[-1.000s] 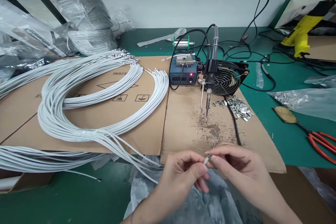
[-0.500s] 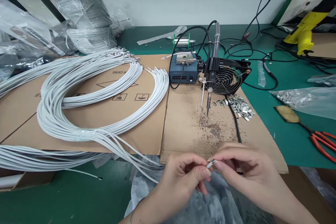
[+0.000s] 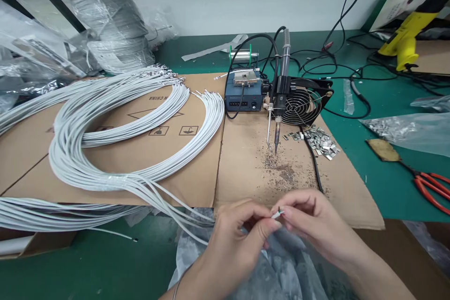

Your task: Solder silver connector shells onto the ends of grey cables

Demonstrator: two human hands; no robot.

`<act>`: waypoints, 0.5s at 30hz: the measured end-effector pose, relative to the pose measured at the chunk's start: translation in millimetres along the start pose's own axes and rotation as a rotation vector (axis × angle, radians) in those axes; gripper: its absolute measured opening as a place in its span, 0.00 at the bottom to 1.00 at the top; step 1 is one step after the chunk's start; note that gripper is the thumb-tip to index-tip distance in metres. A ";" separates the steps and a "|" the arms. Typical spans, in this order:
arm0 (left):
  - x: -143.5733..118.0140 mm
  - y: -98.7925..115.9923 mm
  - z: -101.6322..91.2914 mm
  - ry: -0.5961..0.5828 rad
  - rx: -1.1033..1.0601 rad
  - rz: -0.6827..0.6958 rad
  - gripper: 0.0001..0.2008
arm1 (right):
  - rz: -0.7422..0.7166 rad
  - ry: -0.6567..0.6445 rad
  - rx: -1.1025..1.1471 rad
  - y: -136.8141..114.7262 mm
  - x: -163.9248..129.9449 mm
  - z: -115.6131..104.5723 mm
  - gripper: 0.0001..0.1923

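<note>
Between thumb and forefinger, my left hand (image 3: 241,232) pinches a white cable (image 3: 277,214) close to its end. A dark inner wire sticks up from that end. My right hand (image 3: 316,222) has its thumb and forefinger closed at the tip, on what look like the thin inner wires, mostly covered by the fingers. Both hands are above my lap, at the front edge of the cardboard (image 3: 242,168). Beyond them, a soldering iron (image 3: 281,89) hangs tip down in a holder, over dark crumbs scattered on the cardboard.
Coiled bundles of white cable (image 3: 66,150) lie on the left. Behind stand a blue soldering station (image 3: 244,93), a solder spool (image 3: 242,55) and a black fan (image 3: 302,103). Small metal connector pieces (image 3: 325,143) are piled right, with red-handled scissors (image 3: 432,187) and a yellow hot-air gun (image 3: 409,37) further over.
My right fingers have shifted slightly up and left at the cable end. A dark inner wire now stands out from it. The view has moved a little.
</note>
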State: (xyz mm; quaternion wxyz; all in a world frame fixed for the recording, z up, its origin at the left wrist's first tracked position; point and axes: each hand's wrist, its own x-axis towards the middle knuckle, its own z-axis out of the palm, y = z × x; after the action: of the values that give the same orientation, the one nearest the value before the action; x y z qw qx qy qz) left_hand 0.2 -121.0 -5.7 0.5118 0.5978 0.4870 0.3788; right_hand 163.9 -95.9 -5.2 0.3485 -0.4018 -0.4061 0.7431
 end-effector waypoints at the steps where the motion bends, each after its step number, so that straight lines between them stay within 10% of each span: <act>1: 0.2 0.0 0.2 0.011 0.004 -0.003 0.09 | -0.020 0.015 -0.061 -2.1 -0.5 -0.3 0.08; 9: 2.4 2.6 2.7 0.044 0.202 0.034 0.10 | -0.133 0.152 -0.438 -10.8 -4.7 6.0 0.05; 15: 1.1 3.1 6.1 -0.006 0.019 -0.070 0.10 | -0.071 0.052 -0.126 -14.3 2.4 -1.8 0.14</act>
State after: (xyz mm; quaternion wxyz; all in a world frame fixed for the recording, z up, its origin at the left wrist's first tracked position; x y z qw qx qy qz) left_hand 6.8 -121.5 -3.9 0.5206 0.5865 0.5096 0.3539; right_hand 167.2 -87.2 6.1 0.3592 -0.4273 -0.4570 0.6925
